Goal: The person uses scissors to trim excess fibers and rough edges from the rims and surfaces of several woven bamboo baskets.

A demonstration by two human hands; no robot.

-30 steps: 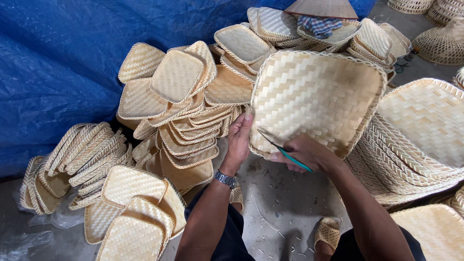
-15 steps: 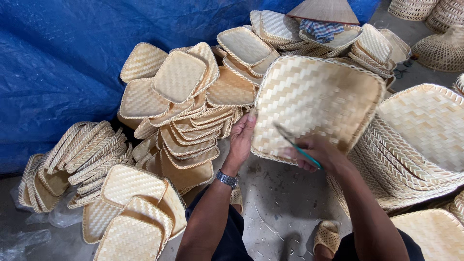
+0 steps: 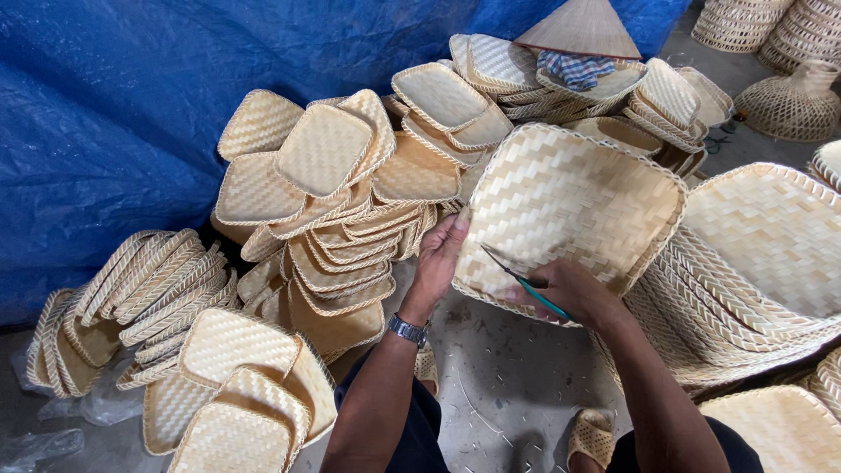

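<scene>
Woven bamboo tray [image 3: 569, 201] tilts between left hand [image 3: 441, 254] and scissors-holding right hand [image 3: 574, 293].

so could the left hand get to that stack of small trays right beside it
Probably yes. The left hand grips the big woven tray's left edge, and the stack of small trays sits just beside it with nothing between them; it would have to let go first.
</scene>
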